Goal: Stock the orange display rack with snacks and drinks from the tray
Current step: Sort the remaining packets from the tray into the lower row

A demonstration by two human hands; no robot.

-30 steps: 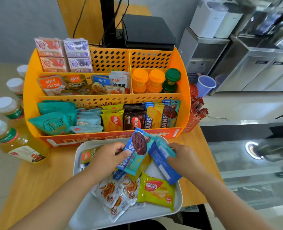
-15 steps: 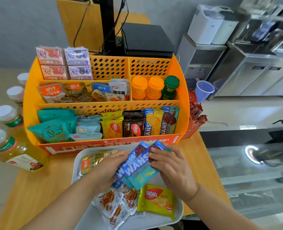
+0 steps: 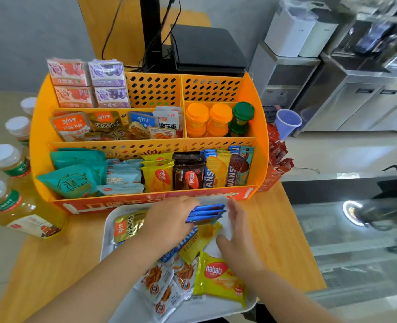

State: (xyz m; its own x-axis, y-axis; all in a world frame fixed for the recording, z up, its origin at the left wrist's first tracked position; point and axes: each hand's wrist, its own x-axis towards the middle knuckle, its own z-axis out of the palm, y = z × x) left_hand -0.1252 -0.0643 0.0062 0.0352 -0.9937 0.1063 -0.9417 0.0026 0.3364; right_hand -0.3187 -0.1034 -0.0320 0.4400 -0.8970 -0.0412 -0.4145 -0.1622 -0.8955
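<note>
At lower centre of the frame, the left hand (image 3: 169, 220) grips a stack of blue wafer packs (image 3: 205, 213), fingers wrapped over their left end. The packs sit edge-up, their long axis running left to right across the frame, free ends pointing right. They are held over the far end of the white tray (image 3: 113, 231), just below the front lip of the orange rack (image 3: 262, 145).

The right hand (image 3: 236, 236) is open, fingers spread and pointing up the frame, just right of the packs' free ends; whether it touches them cannot be told. It holds nothing.

On the tray lie a gold fish pack (image 3: 128, 226) at left, a yellow-and-blue wafer pack (image 3: 199, 241) under the hands, a yellow Nabati pack (image 3: 220, 279) at lower right, and white snack sachets (image 3: 164, 285) at bottom centre.

The rack's front row holds teal bags (image 3: 74, 180), Nabati packs (image 3: 159, 178) and upright blue wafers (image 3: 227, 169). Juice bottles (image 3: 8, 201) line the left of the frame.
</note>
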